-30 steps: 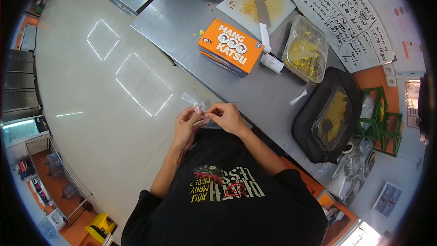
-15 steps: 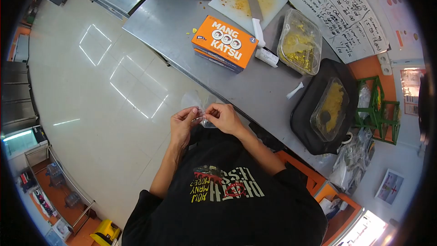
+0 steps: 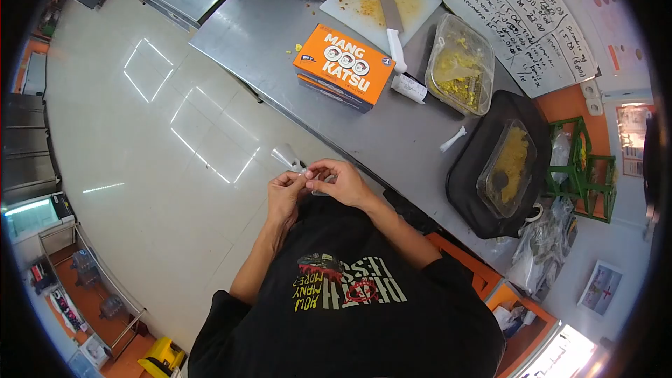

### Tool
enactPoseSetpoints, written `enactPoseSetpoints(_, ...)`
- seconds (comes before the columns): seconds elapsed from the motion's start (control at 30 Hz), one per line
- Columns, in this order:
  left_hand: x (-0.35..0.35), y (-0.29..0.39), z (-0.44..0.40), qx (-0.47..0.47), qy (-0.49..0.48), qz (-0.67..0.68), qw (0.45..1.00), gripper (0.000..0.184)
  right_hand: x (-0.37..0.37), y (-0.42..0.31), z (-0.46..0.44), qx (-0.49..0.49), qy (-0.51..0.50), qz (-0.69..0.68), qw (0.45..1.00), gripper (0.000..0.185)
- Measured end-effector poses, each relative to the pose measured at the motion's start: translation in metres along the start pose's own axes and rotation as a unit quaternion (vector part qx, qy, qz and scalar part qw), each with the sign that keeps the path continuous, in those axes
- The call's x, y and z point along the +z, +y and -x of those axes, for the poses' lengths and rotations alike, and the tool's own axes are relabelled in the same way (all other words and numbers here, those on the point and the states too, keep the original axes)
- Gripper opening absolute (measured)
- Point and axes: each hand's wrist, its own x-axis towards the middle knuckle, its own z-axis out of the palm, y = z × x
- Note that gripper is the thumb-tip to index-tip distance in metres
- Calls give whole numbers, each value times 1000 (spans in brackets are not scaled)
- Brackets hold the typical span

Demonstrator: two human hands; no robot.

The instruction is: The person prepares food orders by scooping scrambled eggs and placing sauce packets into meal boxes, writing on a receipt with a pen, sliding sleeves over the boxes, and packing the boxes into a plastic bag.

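Observation:
In front of my black shirt, both hands meet over a thin, clear plastic piece (image 3: 287, 157). Its upper end flares out past my fingertips at the left; whether it is a bag or a glove I cannot make out. My left hand (image 3: 285, 192) is closed, thumb and fingers pinching the plastic. Closed too, my right hand (image 3: 337, 180) pinches it right beside the left fingertips. A little more of the plastic shows below the right fingers. The fingers hide its middle part.
On the steel table (image 3: 322, 126) lie an orange box (image 3: 344, 59), a knife (image 3: 390, 17) on a cutting board (image 3: 343, 0), a paper roll (image 3: 409, 88), a small twisted white strip (image 3: 453, 139) and a clear tub (image 3: 460, 63) of yellow food. Another tub (image 3: 505, 168) rests on a black tray (image 3: 465, 175).
The clear plastic was spread above my hands; now it is gathered narrower and leans left. My fingertips have come closer together, and the left hand has shifted slightly right.

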Motion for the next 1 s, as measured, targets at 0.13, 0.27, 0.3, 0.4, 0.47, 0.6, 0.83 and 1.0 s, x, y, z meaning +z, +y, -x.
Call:
enactPoseSetpoints(0.13, -10, 2, 2, -26, -48, 52, 997, 20, 0, 19, -7, -3, -32, -14, 999, 24)
enactPoseSetpoints(0.27, -12, 1, 2, 24, -34, 28, 999, 23, 1, 19, -10, 82, -45, -145, 985, 11)
enactPoseSetpoints(0.3, -10, 4, 2, 44, -20, 10, 999, 23, 2, 19, -12, 94, -23, -209, 973, 8)
enactPoseSetpoints(0.4, -2, 15, 6, 70, 1, 75, 995, 21, 0, 19, -16, 145, 30, -374, 916, 5)
enactPoseSetpoints(0.47, 1, 18, 10, 70, 15, 119, 990, 20, -3, 15, -19, 200, 57, -450, 868, 4)
enactPoseSetpoints(0.6, -12, 27, 7, 77, -7, 210, 975, 21, -14, 37, -25, 167, 73, -504, 844, 4)
enactPoseSetpoints(0.83, 4, 52, 22, 238, -2, -335, 912, 11, -13, -5, -28, 52, 91, -412, 905, 8)
enactPoseSetpoints(1.0, -11, 54, 8, 144, 69, -230, 960, 16, -23, -11, -34, 34, 46, -245, 968, 20)
